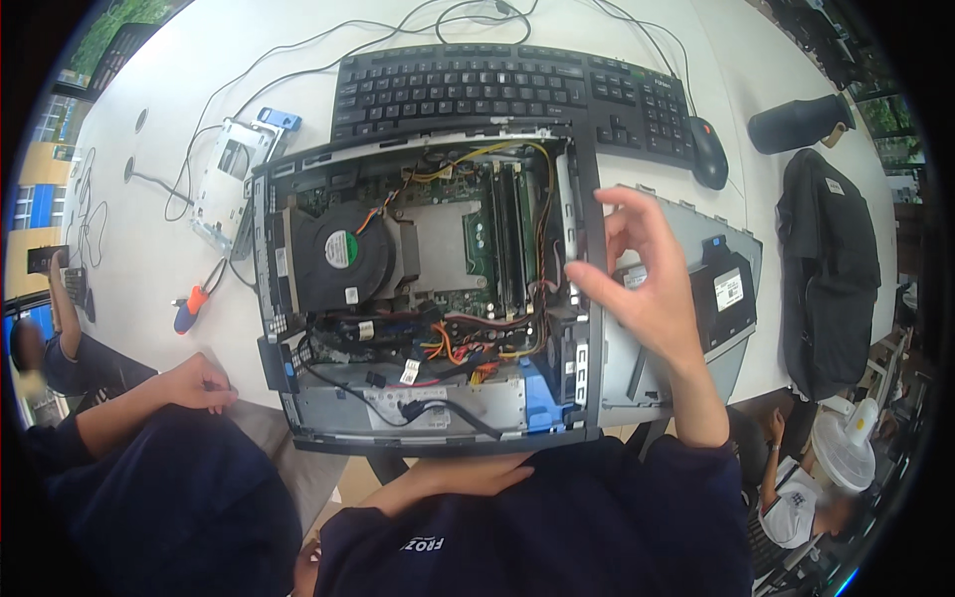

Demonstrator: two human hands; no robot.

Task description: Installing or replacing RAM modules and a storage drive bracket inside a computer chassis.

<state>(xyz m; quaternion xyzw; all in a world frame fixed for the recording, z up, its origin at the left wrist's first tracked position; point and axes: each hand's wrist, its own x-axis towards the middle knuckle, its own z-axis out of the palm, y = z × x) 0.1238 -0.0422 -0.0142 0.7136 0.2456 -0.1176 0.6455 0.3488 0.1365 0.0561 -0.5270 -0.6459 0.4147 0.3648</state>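
A black desktop computer case lies on its side with its cover off. Inside show a round black fan, memory sticks, tangled cables, a silver power supply and a blue plastic latch. My right hand is at the case's right edge, thumb and forefinger apart, nothing between them; the thumb tip overlaps the rim, and whether it touches I cannot tell. Below the case's near edge lies my left hand, in front of my dark shirt, its fingers partly hidden.
Behind the case lie a black keyboard and mouse. A side panel lies to the right, beyond it a black bag and bottle. Left are a metal drive cage, a screwdriver and another person's hand.
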